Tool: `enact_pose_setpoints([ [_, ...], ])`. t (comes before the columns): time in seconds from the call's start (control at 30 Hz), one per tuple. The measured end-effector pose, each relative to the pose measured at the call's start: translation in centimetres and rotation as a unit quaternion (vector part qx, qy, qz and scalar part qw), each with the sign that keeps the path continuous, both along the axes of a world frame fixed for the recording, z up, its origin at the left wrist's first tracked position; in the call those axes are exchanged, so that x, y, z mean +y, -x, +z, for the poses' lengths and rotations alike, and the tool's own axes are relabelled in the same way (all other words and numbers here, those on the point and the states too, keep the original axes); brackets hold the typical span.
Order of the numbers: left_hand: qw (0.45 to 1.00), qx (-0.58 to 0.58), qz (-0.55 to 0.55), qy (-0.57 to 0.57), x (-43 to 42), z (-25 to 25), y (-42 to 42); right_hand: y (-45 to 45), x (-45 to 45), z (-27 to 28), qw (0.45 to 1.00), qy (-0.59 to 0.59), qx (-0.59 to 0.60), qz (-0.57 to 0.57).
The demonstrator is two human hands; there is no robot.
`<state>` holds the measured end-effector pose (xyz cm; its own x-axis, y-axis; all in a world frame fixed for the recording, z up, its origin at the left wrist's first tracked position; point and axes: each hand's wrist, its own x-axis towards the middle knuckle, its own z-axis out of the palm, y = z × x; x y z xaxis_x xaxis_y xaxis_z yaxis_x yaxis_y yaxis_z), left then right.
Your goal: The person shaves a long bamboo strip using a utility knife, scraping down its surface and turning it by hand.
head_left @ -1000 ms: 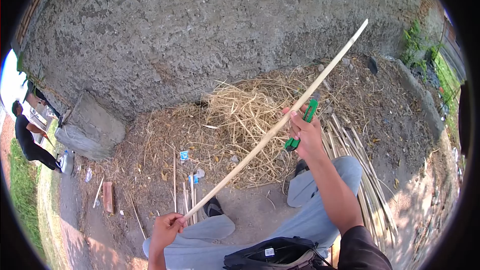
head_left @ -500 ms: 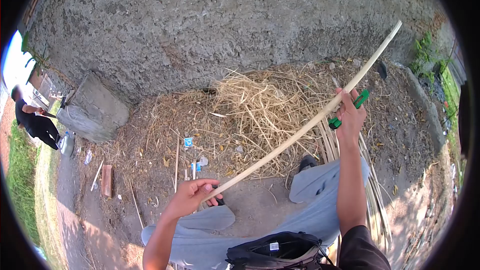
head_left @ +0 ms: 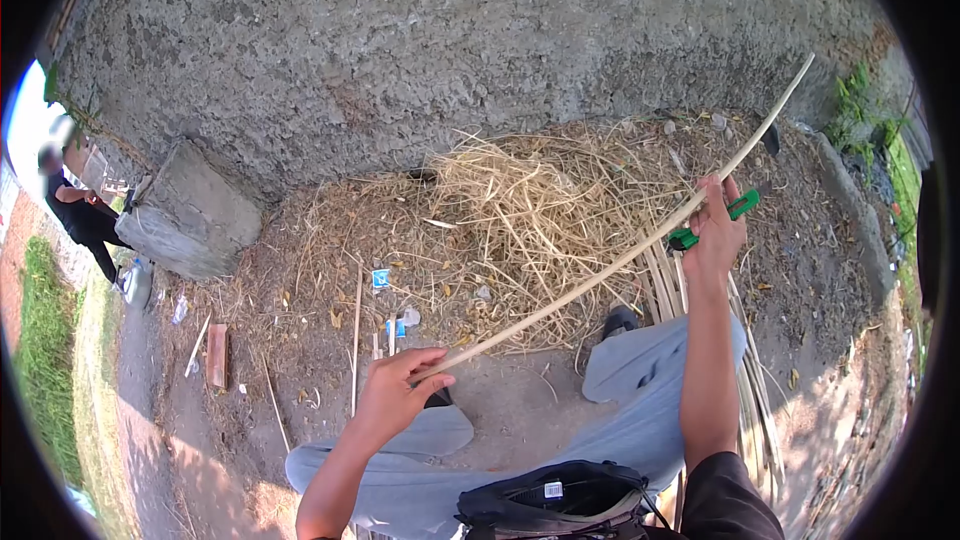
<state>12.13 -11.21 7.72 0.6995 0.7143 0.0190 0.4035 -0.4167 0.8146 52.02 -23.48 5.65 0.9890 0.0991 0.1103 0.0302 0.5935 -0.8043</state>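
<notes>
A long pale bamboo strip (head_left: 600, 278) runs slantwise in front of me, slightly bowed, its far end up by the wall. My left hand (head_left: 392, 395) pinches its lower end between thumb and fingers. Farther up, my right hand (head_left: 718, 240) is closed around the strip. The same hand also holds a green tool (head_left: 744, 203) that looks like a box cutter; it sticks out on both sides of the fingers, and its middle is hidden by them.
A heap of thin shavings (head_left: 530, 210) lies by the rough wall (head_left: 450, 50). More strips (head_left: 755, 400) lie beside my right leg. A concrete block (head_left: 195, 210) stands at left, with a person (head_left: 80, 210) beyond it. A brick (head_left: 216, 355) and litter dot the ground. A black bag (head_left: 555, 505) sits at my waist.
My left hand has turned over and moved slightly up and right at the strip's end. My right hand has shifted a little right. The strip looks narrower and more bowed.
</notes>
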Motion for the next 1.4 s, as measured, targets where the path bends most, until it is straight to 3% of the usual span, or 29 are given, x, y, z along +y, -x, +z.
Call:
enact_pose_setpoints([
  [0.07,0.995,0.084,-0.004,0.045,0.4,0.5,0.2,-0.3,-0.1,-0.2,1.000,-0.006,0.000,0.010],
  [0.2,0.991,0.067,0.006,0.116,1.3,-0.4,0.7,-0.3,-0.1,-0.2,1.000,-0.011,0.018,0.014],
  [0.57,0.999,0.000,0.037,-0.025,0.6,0.0,0.5,-0.8,-0.7,-0.3,0.995,-0.085,0.047,0.037],
  [0.7,0.998,-0.032,0.055,-0.015,1.0,-1.7,1.4,-0.6,-0.7,-0.2,0.993,-0.098,0.059,0.039],
  [0.8,0.993,-0.076,0.087,0.030,1.2,-2.5,2.0,-0.6,-0.7,-0.3,0.991,-0.110,0.064,0.045],
  [0.87,0.974,-0.132,0.112,0.145,1.3,-2.8,2.3,-0.6,-0.7,-0.3,0.991,-0.111,0.063,0.040],
  [0.97,0.966,-0.166,0.105,0.169,2.2,-3.4,2.4,-0.7,-0.7,-0.8,0.988,-0.139,0.049,0.052],
  [1.1,0.964,-0.117,0.105,0.216,4.3,-4.6,3.3,-0.5,-0.5,-1.5,0.984,-0.156,0.041,0.076],
  [1.17,0.971,-0.107,0.162,0.136,5.8,-4.7,3.5,-0.1,-0.1,-1.9,0.984,-0.154,0.038,0.078],
  [1.2,0.980,0.019,0.193,-0.049,6.3,-4.0,3.9,0.3,0.1,-1.9,0.984,-0.150,0.038,0.085],
  [1.23,0.938,0.142,0.217,-0.232,6.4,-2.3,4.0,1.3,0.5,-1.5,0.987,-0.135,0.040,0.077],
  [1.3,0.897,0.244,0.267,-0.253,6.4,0.7,3.4,2.6,1.0,-1.4,0.990,-0.105,0.028,0.086],
  [1.33,0.898,0.240,0.265,-0.255,6.3,1.7,3.1,3.2,1.4,-1.3,0.992,-0.074,0.019,0.099],
  [1.4,0.752,0.320,0.189,-0.545,5.9,3.2,2.8,4.9,1.9,-1.2,0.990,-0.066,0.025,0.120],
])
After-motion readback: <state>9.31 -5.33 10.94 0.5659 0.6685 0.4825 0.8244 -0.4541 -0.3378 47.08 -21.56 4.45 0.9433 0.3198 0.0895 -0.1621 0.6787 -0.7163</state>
